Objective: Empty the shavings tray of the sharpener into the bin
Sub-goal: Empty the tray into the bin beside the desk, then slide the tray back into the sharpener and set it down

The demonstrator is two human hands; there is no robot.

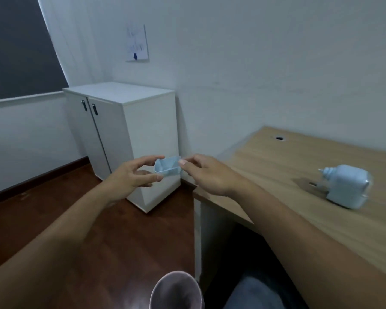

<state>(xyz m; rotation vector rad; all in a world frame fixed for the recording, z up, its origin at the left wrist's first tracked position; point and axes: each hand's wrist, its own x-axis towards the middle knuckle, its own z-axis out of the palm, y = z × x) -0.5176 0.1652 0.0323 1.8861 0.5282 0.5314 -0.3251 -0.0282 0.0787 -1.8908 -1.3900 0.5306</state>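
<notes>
Shavings tray [167, 167] held clear of the worktop's [299, 172] left edge, pinched between left hand [129, 175] and right hand [206, 175]. Sharpener [345, 186] lies on the worktop. Bin [176, 291] below: lower the tray over its mouth before tipping.

Wall notice [137, 43]: text illegible.

A pale blue sharpener [345, 186] lies on the wooden desk [276, 166], the bin [176, 291] on the floor [54, 210].

bin [176, 291] cut off below, wall notice [136, 42] unreadable
</notes>
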